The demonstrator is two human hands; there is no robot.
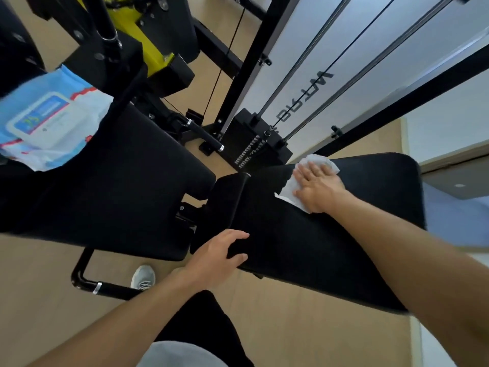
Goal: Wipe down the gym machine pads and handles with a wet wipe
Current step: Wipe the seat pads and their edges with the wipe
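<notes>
A long black back pad (330, 234) of the gym bench runs across the right half of the head view. My right hand (316, 189) lies flat on its far part, fingers spread, pressing a white wet wipe (289, 192) against the pad. My left hand (219, 256) grips the near corner edge of the same pad, thumb on top. A black seat pad (111, 186) lies to the left, across a narrow gap. On the seat pad's far left rests a blue-and-white pack of wet wipes (50, 120). A black handle with chrome ends (202, 135) hangs behind the seat.
The weight stack (260, 147) with guide rods and cables rises behind the bench, next to black frame posts. A yellow machine part (148, 41) sits at the top left. The bench foot bar (105, 288) and my grey shoe (144, 278) are on the tan floor.
</notes>
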